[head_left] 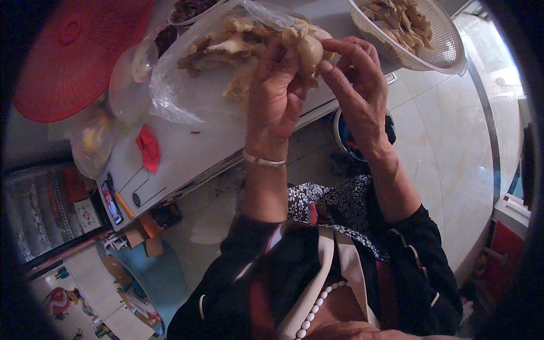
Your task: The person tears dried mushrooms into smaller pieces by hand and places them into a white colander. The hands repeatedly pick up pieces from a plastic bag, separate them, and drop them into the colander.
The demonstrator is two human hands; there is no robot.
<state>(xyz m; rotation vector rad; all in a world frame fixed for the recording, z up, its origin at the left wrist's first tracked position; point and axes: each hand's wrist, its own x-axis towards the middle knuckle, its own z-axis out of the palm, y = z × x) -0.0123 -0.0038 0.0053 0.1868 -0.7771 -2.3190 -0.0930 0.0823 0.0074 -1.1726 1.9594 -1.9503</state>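
Observation:
A pale tan mushroom clump (pixel 311 50), apparently of oyster mushrooms, is raised above the table edge in my left hand (pixel 276 80). The thumb and index finger of my right hand (pixel 359 78) meet its right side in a pinch, and the other fingers are curled. Behind and to the left of my left hand, a clear plastic bag (pixel 170 95) lies spread on the white table (pixel 191 142). More tan mushrooms (pixel 229 44) rest in it. At the upper right, a white plastic colander (pixel 450 53) holds torn mushroom pieces (pixel 403 25).
A red mesh food cover (pixel 72 55) stands at the upper left. Near the table's left end lie a red packet (pixel 148 148), a smartphone (pixel 111 204), an orange-handled tool (pixel 124 205) and a bent wire (pixel 140 178). Below my right hand, a bucket (pixel 340 131) sits on the tiled floor.

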